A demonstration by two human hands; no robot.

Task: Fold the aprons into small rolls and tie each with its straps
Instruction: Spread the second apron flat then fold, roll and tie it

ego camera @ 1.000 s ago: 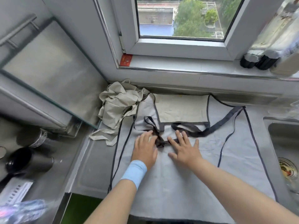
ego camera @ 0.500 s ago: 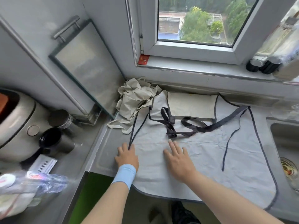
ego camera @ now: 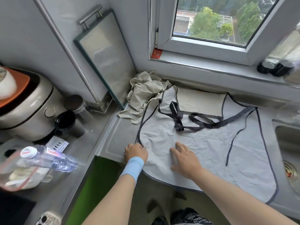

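Observation:
A pale grey apron [ego camera: 211, 148] with dark trim lies spread flat on the steel counter, its bib folded down at the far side and its near edge hanging over the counter front. Its dark straps [ego camera: 203, 122] lie loose across the middle, knotted near the left. My left hand [ego camera: 136, 152], with a blue wristband, rests at the apron's left edge with fingers curled over the trim. My right hand [ego camera: 185, 157] lies flat on the cloth with fingers spread. A crumpled beige apron [ego camera: 144, 93] is bunched in the back corner.
A sink [ego camera: 289, 143] sits at the right. To the left stand a rice cooker [ego camera: 27, 108], dark cups [ego camera: 68, 122], a jar [ego camera: 76, 104] and a plastic bottle [ego camera: 48, 158]. A framed board [ego camera: 103, 57] leans on the wall. The window sill holds dark-capped bottles [ego camera: 272, 69].
Both hands slid from the strap knot back toward the near edge. My left hand moved left to the apron's side trim. The head view shifted left and back.

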